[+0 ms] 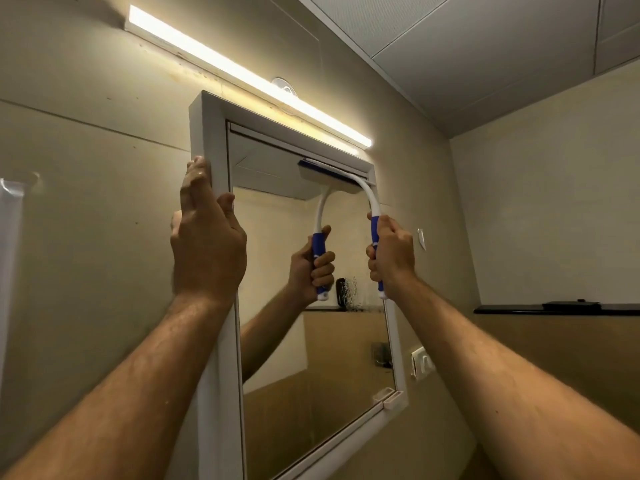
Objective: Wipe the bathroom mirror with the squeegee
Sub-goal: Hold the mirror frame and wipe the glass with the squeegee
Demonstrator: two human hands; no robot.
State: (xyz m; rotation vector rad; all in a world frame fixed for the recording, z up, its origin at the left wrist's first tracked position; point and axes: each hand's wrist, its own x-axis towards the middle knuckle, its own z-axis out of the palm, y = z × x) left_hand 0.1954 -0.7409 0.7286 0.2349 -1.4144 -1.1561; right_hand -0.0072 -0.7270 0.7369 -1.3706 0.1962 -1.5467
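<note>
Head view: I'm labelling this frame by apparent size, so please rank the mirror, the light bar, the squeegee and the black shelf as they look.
1. mirror
2. light bar
3. black shelf, partly cut off by the frame edge
4. squeegee, partly hidden in the right hand

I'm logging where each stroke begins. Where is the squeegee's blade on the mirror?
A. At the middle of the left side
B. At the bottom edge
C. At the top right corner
C: the squeegee blade sits against the mirror at its top right, just under the frame.
</note>
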